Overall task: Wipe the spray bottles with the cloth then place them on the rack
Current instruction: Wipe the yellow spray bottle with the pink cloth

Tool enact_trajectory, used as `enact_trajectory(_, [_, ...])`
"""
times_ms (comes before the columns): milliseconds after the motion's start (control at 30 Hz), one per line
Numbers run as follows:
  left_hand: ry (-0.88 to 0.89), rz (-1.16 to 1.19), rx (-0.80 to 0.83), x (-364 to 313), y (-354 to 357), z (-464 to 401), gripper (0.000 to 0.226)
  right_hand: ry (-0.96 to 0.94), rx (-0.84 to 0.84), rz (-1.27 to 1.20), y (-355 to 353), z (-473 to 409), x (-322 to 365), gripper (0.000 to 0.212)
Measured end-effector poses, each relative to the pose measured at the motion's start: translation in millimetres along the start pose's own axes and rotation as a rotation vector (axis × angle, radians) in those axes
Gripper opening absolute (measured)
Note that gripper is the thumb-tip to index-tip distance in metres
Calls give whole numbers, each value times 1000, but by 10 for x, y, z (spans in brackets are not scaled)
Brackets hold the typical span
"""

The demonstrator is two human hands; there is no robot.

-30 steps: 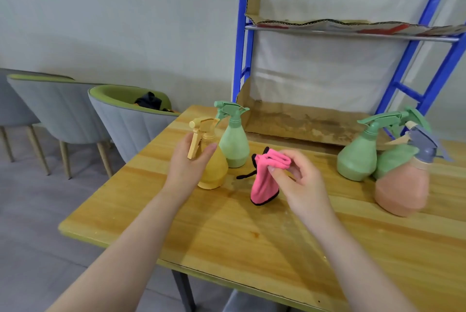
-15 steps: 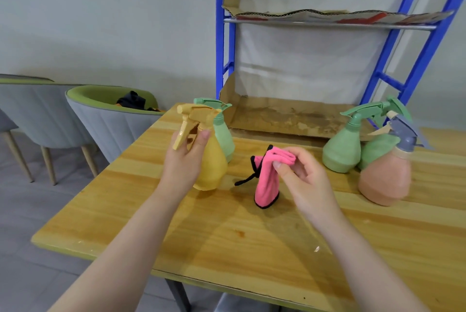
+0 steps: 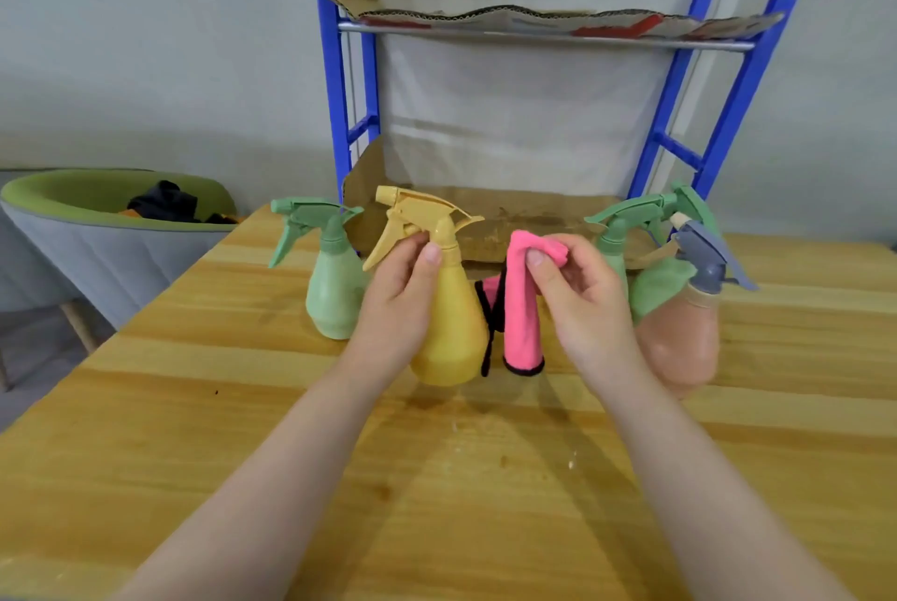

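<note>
Yellow bottle (image 3: 449, 323) centre frame, gripped at the neck by left hand (image 3: 398, 294) | right hand (image 3: 577, 294) pinches pink cloth (image 3: 523, 304) | wiping seemingly not begun | rack (image 3: 543, 34) upper centre holds no bottles

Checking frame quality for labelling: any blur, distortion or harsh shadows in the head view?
Head view: wide-angle bend bows the blue metal rack; light is soft, faint arm shadows fall on the wooden table; the peach spray bottle with the grey trigger looks slightly smeared.
</note>
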State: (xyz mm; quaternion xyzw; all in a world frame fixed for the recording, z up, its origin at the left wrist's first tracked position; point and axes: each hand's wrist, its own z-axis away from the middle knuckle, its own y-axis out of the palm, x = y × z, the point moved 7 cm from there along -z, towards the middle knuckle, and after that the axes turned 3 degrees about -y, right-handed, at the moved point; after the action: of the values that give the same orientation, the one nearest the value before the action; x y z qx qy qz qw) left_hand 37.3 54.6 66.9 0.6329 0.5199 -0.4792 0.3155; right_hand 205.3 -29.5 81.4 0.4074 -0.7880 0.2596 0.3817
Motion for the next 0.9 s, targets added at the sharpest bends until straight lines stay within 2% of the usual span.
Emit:
enact_trajectory(133, [9,-11,16,110,136,-32,25,15,1,-5,123,-100,-172,12])
enact_trajectory(300, [26,26,18,196,99,-14,16,23,139,-113,377,32,-314,23])
enact_trajectory(433, [7,66,28,243,108,33,17,145,189,-160,457,113,-448,68])
enact_trajectory(467, [-13,92,32,250,119,50,17,180,194,-163,461,129,-473,71])
enact_trajectory(600, [-129,219,49,278,165,104,13,211,305,-78,548,220,-483,43])
enact_trajectory(733, [-208,350,41,295,170,130,20,214,344,-82,539,215,-451,35])
enact_trajectory(900, [-194,405,39,278,208,153,29,185,245,-65,561,247,-446,38])
